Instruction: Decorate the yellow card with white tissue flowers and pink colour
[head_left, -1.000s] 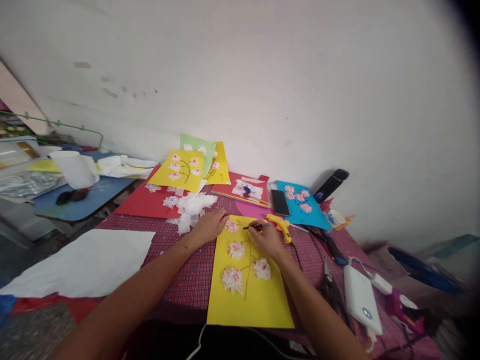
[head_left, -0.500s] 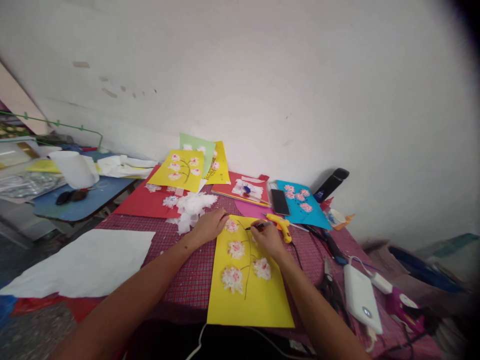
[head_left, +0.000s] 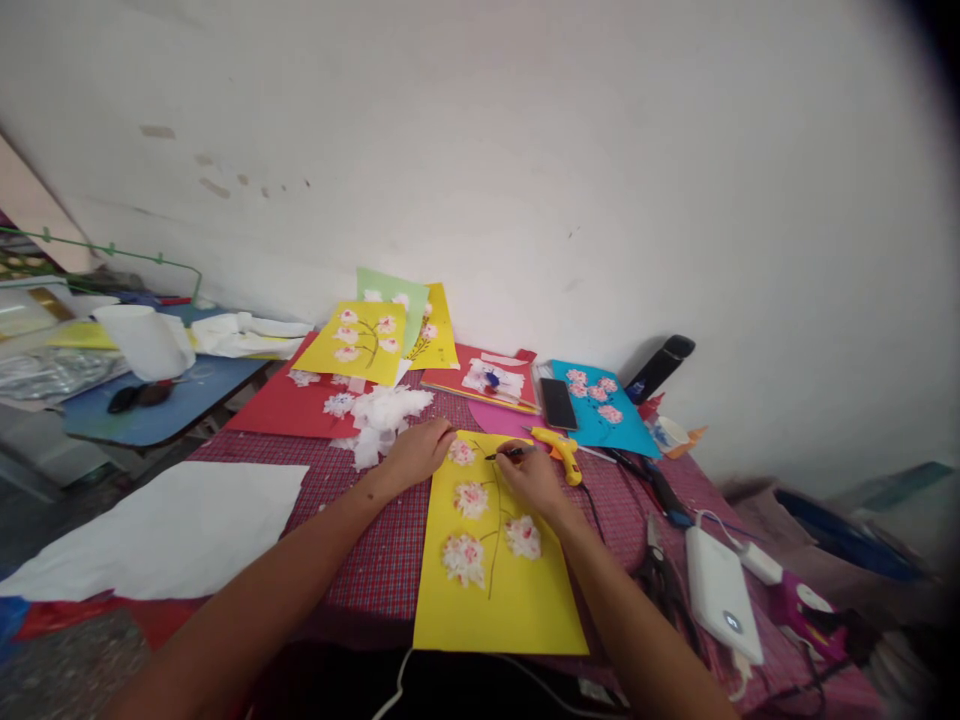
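Observation:
In front of me lies a sheet of yellow paper (head_left: 495,620) with several crumpled white-and-pink tissue flowers (head_left: 471,499) and a thin dark stem line drawn between them. My right hand (head_left: 534,478) grips a dark pen (head_left: 513,453), its tip at the upper part of the sheet, near the top flower. At the paper's top left corner rests my left hand (head_left: 421,450), fingers bent together on the edge. Just beyond the right hand is a yellow glue gun (head_left: 560,452). White tissue scraps (head_left: 382,415) lie behind the left hand.
Finished-looking flower sheets in yellow (head_left: 352,340) and blue (head_left: 622,430) lie at the back. A black phone (head_left: 559,404) sits between sheets. Scissors (head_left: 657,570) and a white power bank (head_left: 721,590) lie to the right, white paper (head_left: 172,520) to the left.
The pen tip has shifted slightly left across the upper part of the yellow sheet. My left hand stays at the corner.

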